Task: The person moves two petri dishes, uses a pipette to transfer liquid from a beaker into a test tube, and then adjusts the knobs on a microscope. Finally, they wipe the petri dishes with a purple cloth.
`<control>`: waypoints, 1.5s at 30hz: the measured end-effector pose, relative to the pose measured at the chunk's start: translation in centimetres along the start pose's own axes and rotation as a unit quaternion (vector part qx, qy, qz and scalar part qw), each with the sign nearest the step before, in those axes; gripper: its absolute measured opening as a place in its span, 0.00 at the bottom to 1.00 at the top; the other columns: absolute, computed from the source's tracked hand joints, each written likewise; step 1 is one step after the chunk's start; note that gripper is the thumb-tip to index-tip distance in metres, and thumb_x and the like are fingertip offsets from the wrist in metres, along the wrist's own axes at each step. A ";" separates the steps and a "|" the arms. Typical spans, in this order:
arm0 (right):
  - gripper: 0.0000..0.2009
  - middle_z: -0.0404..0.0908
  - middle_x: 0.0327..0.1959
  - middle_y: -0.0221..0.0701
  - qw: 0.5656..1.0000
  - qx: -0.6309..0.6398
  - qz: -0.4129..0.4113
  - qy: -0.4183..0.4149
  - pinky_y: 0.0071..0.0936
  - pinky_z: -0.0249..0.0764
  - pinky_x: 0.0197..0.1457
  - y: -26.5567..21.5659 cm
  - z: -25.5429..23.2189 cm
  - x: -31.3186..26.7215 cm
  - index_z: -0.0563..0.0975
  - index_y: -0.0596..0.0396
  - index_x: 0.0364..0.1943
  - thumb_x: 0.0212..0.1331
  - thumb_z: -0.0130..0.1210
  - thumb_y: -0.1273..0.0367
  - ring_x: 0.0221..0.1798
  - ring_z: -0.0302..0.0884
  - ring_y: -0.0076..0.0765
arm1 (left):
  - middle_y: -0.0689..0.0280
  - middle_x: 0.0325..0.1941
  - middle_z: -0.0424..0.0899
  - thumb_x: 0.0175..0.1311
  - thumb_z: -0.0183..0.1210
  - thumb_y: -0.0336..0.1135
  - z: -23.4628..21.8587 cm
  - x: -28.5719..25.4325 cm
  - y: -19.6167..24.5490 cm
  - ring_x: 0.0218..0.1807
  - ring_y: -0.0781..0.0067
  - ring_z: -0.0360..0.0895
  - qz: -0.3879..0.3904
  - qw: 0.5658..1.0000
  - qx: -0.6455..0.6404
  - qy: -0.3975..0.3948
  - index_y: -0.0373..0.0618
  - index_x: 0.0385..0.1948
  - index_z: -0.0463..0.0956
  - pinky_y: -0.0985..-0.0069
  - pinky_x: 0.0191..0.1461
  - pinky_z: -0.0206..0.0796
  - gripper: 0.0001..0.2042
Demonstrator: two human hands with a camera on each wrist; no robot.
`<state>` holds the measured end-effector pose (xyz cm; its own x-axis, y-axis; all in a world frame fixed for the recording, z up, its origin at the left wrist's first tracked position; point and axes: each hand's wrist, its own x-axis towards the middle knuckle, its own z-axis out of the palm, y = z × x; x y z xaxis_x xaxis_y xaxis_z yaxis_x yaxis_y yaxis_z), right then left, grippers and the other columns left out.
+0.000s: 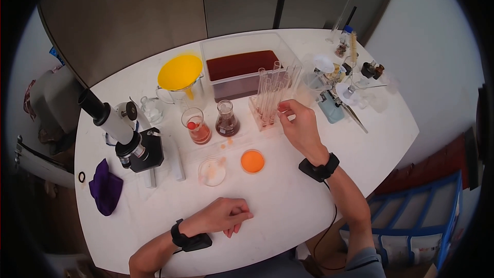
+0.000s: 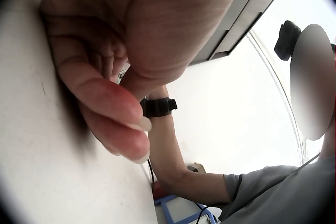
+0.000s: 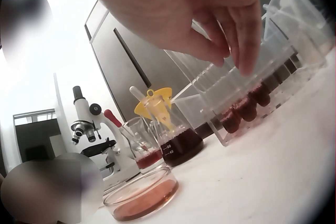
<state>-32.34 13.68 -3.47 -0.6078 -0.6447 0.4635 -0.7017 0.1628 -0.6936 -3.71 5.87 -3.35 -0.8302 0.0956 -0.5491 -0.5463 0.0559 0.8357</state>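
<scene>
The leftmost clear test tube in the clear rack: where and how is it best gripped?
Probably by the upper part of the leftmost test tube, coming from the left: it stands roughly upright, its top rising above the rack, while other clear tubes crowd its right.

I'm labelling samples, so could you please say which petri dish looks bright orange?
The petri dish nearer the right hand; the other dish, nearer the microscope, looks mostly clear.

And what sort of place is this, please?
Probably a laboratory or science workspace: a microscope, test tubes and a conical flask of dark liquid stand on the white table.
</scene>
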 end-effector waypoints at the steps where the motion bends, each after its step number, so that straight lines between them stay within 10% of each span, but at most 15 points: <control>1: 0.09 0.86 0.38 0.45 1.000 0.017 0.001 -0.025 0.36 0.82 0.38 0.2 0.2 0.0 0.80 0.66 0.42 0.57 0.61 0.79 0.36 0.88 0.45 | 0.67 0.21 0.81 0.77 0.57 0.38 0.0 0.0 -0.1 0.19 0.79 0.79 -0.005 1.000 -0.003 0.000 0.37 0.39 0.78 0.81 0.23 0.69 0.11; 16: 0.07 0.86 0.36 0.48 0.999 0.007 -0.012 -0.048 0.40 0.82 0.43 -0.5 0.5 -0.7 0.80 0.67 0.37 0.58 0.63 0.76 0.39 0.86 0.54 | 0.66 0.22 0.81 0.77 0.57 0.37 0.1 0.1 0.0 0.21 0.79 0.78 -0.015 1.000 -0.003 -0.004 0.37 0.40 0.78 0.81 0.26 0.70 0.11; 36: 0.04 0.88 0.33 0.36 0.983 0.103 -0.056 0.140 0.23 0.83 0.38 -6.6 -4.7 3.0 0.80 0.64 0.38 0.63 0.62 0.78 0.32 0.88 0.29 | 0.67 0.21 0.81 0.78 0.57 0.38 0.0 0.1 -0.1 0.20 0.79 0.79 -0.004 1.000 -0.004 0.000 0.37 0.40 0.78 0.81 0.24 0.69 0.11; 45: 0.12 0.87 0.43 0.39 0.971 -0.098 -0.208 -0.067 0.29 0.82 0.49 -6.9 -9.3 -2.5 0.81 0.63 0.45 0.55 0.63 0.83 0.42 0.87 0.39 | 0.65 0.19 0.81 0.77 0.57 0.35 -0.3 0.1 -0.6 0.18 0.79 0.79 0.027 0.999 -0.019 0.011 0.37 0.35 0.76 0.80 0.23 0.70 0.11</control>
<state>-29.41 21.10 5.32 -0.2120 -0.7741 0.5966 -0.9413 -0.0022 -0.3374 -3.54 5.52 -3.91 -0.8608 0.0752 -0.5033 -0.5039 0.0131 0.8637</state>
